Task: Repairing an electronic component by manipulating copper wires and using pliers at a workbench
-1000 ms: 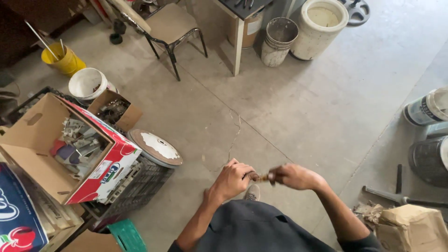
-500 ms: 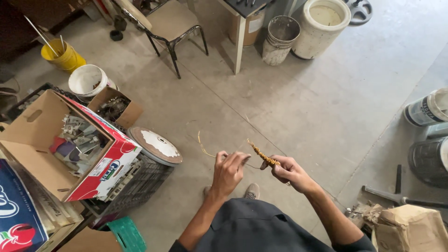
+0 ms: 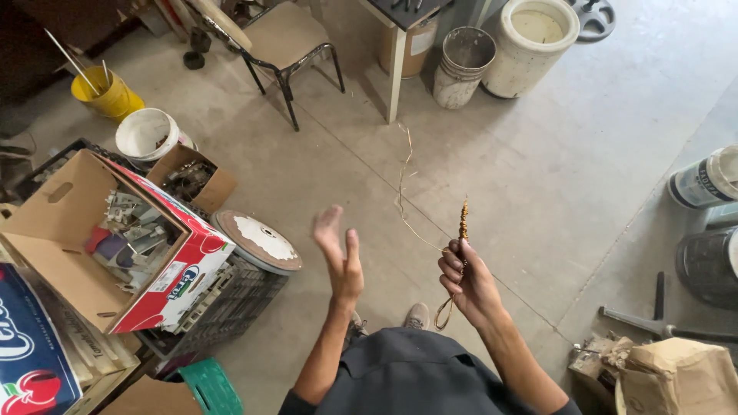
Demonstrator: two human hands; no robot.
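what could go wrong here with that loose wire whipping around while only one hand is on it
The right hand alone grips the twisted wire piece; the left hand is open and off it. The thin loose wire strand curls free in the air, so it might flick toward the hands or snag. The pointed twisted tip stands upright and could jab.

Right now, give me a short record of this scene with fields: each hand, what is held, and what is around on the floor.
left hand: open, fingers spread, holding nothing, raised over the concrete floor
right hand: closed around a twisted copper-coloured wire bundle held upright
loose wire strand: thin, curling up and away from the right hand
left of the person: open cardboard box with metal parts, resting on a dark crate
round disc: lying on the crate
far side: chair, yellow bucket, white buckets
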